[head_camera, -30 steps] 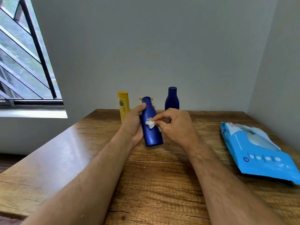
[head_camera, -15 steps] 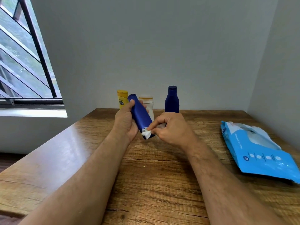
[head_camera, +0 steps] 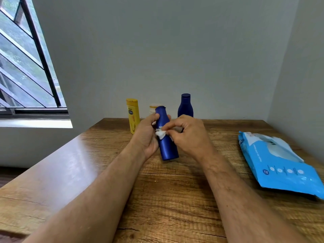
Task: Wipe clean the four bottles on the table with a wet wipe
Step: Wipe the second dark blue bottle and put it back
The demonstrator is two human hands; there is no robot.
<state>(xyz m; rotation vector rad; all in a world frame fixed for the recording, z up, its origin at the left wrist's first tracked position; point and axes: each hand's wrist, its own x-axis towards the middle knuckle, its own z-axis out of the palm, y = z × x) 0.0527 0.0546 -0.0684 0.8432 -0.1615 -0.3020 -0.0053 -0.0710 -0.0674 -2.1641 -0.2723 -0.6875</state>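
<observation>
1. While the left hand (head_camera: 146, 135) grips one blue bottle (head_camera: 166, 137) above table (head_camera: 157, 199) centre, the right hand (head_camera: 188, 135) pinches a wet wipe (head_camera: 160, 134) against it.
2. Three bottles stand at twelve o'clock: yellow bottle (head_camera: 133, 116), white bottle (head_camera: 154, 107), dark blue bottle (head_camera: 185, 106).
3. One wipe pack (head_camera: 280, 163) lies at three o'clock, near the edge.

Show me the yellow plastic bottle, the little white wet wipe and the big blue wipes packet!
Yellow plastic bottle (head_camera: 133, 116), head view, on its front label.
Little white wet wipe (head_camera: 160, 133), head view, on the crumpled wad against the held blue bottle.
Big blue wipes packet (head_camera: 284, 172), head view, on its blue front face.
</observation>
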